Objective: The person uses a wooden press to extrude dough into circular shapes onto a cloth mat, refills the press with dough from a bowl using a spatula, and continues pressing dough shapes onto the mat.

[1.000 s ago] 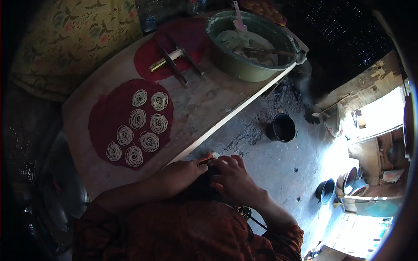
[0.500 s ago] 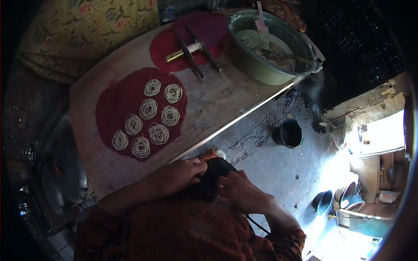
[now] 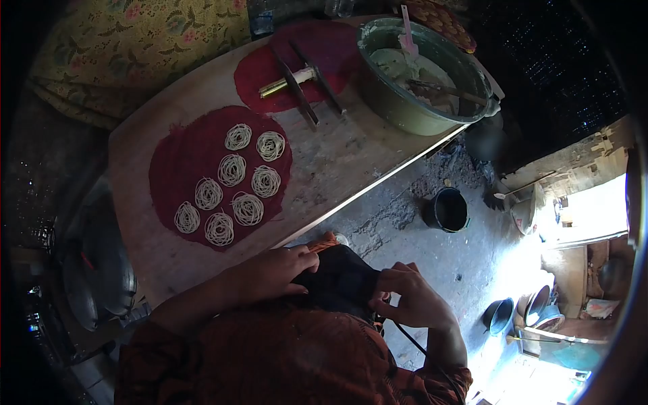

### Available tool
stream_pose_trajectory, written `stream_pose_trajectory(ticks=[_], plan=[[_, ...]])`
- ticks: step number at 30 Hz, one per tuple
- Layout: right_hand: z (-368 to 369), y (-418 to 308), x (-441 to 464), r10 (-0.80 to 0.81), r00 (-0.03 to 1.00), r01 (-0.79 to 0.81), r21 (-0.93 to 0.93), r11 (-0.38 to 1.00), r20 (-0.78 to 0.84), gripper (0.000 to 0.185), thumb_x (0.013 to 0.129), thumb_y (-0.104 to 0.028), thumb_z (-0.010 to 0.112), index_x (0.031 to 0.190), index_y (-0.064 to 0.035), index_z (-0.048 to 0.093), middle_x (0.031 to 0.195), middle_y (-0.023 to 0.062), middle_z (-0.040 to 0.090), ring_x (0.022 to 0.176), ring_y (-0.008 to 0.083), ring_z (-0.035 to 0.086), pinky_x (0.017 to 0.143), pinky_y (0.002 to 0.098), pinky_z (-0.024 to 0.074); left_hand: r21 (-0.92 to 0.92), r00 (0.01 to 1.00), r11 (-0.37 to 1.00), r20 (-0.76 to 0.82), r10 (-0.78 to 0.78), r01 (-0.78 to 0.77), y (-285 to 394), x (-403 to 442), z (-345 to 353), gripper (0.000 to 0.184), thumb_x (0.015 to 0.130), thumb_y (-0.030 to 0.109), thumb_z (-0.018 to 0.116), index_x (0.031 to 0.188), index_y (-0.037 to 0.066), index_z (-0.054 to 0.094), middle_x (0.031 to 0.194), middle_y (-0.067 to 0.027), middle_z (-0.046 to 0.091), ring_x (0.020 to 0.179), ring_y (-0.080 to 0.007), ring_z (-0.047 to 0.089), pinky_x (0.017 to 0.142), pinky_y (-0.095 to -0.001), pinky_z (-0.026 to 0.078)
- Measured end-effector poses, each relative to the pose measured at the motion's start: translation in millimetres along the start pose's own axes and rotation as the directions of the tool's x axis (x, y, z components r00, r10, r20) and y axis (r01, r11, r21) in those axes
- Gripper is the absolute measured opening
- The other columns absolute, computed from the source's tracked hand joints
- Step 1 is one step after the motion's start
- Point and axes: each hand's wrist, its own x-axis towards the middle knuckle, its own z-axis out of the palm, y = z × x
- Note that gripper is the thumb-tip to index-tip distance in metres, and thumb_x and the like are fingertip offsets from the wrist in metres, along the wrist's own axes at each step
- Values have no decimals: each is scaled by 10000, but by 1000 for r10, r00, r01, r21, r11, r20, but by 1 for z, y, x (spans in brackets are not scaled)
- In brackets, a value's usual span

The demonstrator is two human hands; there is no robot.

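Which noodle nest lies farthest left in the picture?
The lower-left nest on the nearer red cloth; the other seven all lie farther right.

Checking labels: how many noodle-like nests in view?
8 nests, all on the nearer red cloth, in four slanted pairs from its far right to its near side. None looks hidden.

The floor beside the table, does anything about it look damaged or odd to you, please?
Yes, the floor looks worn between the table and the dark bucket: a rough, uneven-looking patch shows there, whereas below the bucket in the view the surface looks smoother. The cause does not show.
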Motion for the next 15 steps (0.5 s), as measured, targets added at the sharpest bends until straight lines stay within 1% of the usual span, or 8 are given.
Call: stream_pose_trajectory(ticks=[3, 6, 8, 9, 10, 12, 13, 15], plan=[[-11, 1, -9, -14, 999, 14, -2, 1000, 44, 99, 787, -199, 714, 761, -124, 655, 783, -23, 610, 823, 177, 573, 839, 357, 380, -22, 1000, 1000, 8, 7, -7, -1, 4, -2, 354, 847, 267, 699, 1089, 57, 549, 1150, -103, 554, 1054, -282, 583, 907, -390, 460], [-14, 7, -14, -15, 995, 14, 12, 1000, 100, 86, 795, -209, 715, 789, -137, 669, 794, -34, 613, 829, 165, 572, 846, 339, 371, -51, 996, 995, 8, 87, -87, -5, 14, 5, 327, 871, 306, 675, 1088, 75, 595, 1119, -87, 557, 1055, -272, 579, 908, -388, 459], [-16, 8, -18, -1, 993, 2, -5, 1000, 115, 81, 798, -212, 712, 792, -143, 671, 795, -39, 611, 834, 159, 571, 850, 338, 368, -17, 966, 967, -52, 254, -255, -4, 21, 10, 309, 891, 336, 650, 1089, 99, 640, 1075, -77, 560, 1042, -256, 582, 892, -385, 461], [-16, 8, -18, 7, 991, -4, -18, 1000, 134, 76, 801, -215, 709, 795, -148, 672, 796, -43, 610, 840, 152, 570, 853, 337, 364, -15, 964, 965, -53, 259, -260, -4, 23, 9, 309, 891, 336, 650, 1089, 99, 640, 1075, -77, 560, 1042, -256, 582, 892, -385, 461], [-17, 7, -19, 9, 991, -6, -23, 1000, 130, 76, 801, -215, 709, 795, -148, 672, 796, -43, 610, 840, 152, 570, 853, 337, 364, 0, 969, 969, -2, 247, -247, -3, 25, 6, 316, 896, 341, 642, 1105, 105, 643, 1053, -75, 563, 1034, -251, 585, 884, -386, 461], [-17, 5, -19, -45, 970, 45, 5, 999, 237, 30, 807, -166, 731, 812, -161, 702, 775, -48, 594, 818, 143, 574, 864, 328, 350, 14, 971, 971, 46, 236, -237, -6, 28, 5, 323, 900, 346, 635, 1122, 111, 646, 1032, -72, 565, 1027, -246, 588, 876, -387, 461], [-14, 5, -19, -43, 971, 44, 3, 999, 236, 30, 807, -166, 731, 812, -161, 702, 775, -48, 594, 818, 143, 574, 864, 328, 350, -28, 969, 970, 56, 241, -240, -10, 30, 6, 307, 901, 341, 637, 1084, 95, 651, 1026, -74, 568, 999, -248, 596, 857, -388, 465], [-7, 6, -15, -115, 953, 82, 127, 989, 279, 12, 831, -164, 715, 824, -160, 706, 773, -49, 604, 811, 151, 577, 876, 328, 342, -69, 967, 968, 65, 247, -242, -10, 32, 7, 295, 902, 335, 639, 1045, 78, 656, 1020, -76, 571, 972, -251, 604, 838, -389, 470]])
